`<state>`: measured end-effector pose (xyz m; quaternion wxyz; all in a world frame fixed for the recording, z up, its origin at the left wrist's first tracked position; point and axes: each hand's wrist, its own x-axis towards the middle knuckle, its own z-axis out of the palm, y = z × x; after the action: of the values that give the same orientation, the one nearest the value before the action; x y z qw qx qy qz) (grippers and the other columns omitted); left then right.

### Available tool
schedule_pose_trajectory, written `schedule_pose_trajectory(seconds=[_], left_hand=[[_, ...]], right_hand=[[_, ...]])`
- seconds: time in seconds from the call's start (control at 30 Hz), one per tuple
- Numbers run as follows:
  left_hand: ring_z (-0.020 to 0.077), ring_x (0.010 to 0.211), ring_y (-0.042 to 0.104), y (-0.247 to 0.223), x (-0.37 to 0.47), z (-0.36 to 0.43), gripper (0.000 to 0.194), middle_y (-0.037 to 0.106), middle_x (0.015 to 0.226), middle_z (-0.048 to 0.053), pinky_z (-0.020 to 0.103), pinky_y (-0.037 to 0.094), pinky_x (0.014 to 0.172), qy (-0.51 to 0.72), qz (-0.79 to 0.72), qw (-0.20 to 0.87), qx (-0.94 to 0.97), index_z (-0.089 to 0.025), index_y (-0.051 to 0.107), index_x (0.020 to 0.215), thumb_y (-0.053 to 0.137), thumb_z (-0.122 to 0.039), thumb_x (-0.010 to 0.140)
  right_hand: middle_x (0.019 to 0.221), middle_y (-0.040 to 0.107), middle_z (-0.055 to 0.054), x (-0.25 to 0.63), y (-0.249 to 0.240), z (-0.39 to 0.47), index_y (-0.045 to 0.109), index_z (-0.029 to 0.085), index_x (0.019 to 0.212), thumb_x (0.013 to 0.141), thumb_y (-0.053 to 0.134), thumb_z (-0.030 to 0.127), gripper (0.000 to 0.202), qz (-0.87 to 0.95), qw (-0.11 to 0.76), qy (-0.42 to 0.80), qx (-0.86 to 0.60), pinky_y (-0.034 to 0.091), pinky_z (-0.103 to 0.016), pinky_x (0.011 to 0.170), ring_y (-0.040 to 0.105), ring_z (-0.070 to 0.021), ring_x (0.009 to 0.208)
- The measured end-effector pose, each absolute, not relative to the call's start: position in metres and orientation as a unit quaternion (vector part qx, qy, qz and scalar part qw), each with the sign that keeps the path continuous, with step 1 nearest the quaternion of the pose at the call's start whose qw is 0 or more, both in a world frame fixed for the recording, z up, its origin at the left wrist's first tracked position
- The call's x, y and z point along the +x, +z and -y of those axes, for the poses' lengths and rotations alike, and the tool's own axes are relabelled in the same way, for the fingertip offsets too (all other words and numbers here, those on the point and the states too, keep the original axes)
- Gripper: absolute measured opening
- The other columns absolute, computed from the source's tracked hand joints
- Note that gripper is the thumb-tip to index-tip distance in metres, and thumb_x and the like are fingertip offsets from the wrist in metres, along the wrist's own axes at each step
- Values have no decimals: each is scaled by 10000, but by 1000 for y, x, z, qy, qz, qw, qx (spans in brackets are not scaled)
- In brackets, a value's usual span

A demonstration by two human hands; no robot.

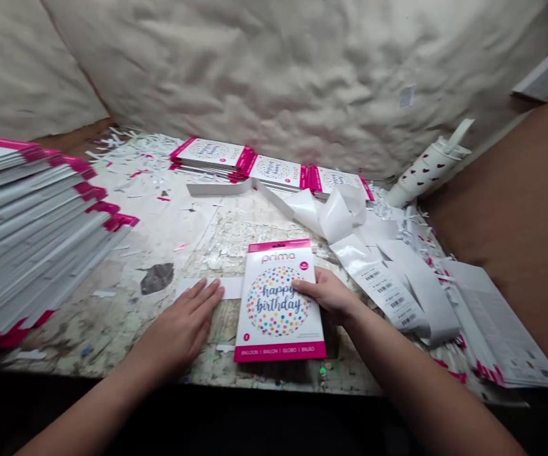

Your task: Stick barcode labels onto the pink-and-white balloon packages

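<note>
My right hand (328, 294) grips the right edge of a white and pink balloon packet (278, 307), thumb on its front, which reads "happy birthday". The packet's printed face is turned up. To its left, my left hand (188, 326) lies flat with its fingertips on a white paper strip (233, 288), whose right end disappears behind the packet. A long, curled ribbon of label backing (350, 218) lies beyond and to the right of my right hand, with several barcode labels (388, 294) on it.
Stacked packets (31, 234) fill the left side. More packet piles (212, 152) line the back of the worn table (131, 253). At the right are a white tumbler with hearts (423, 171) and face-down packets (502, 323). Paper shreds (126, 145) lie at the back left.
</note>
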<state>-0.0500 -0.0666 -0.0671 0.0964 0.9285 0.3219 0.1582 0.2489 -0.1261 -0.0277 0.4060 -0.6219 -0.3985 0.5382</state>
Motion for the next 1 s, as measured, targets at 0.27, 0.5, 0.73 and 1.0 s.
schedule_pose_trajectory(seconds=[0.27,0.5,0.73,1.0], left_hand=[[255,1081,575,-12,-5,69,330,611,1191,26,399,457,946,311,-327,206,868,-294,586,1145,520,-293,821],[249,981,625,16,141,73,333,674,1047,98,397,489,853,85,-306,782,537,-206,649,1003,627,-438,765],[128,768,619,5,243,70,168,684,916,53,246,484,766,166,-288,891,309,-150,656,899,665,-158,732],[160,789,626,3,252,74,272,693,916,60,273,470,772,163,-235,898,333,-133,664,944,725,-202,688]], right_hand=[[517,473,71,392,4,128,468,218,656,604,690,262,232,353,381,245,-819,293,-212,420,405,-88,432],[652,505,76,401,6,129,424,232,837,631,669,332,336,402,495,296,-711,414,-222,573,506,-98,584],[773,568,31,402,25,159,542,219,853,632,750,241,303,490,554,380,-556,435,-236,634,541,-112,707],[762,558,16,407,31,177,559,187,875,707,665,195,199,555,436,328,-628,431,-249,619,533,-114,676]])
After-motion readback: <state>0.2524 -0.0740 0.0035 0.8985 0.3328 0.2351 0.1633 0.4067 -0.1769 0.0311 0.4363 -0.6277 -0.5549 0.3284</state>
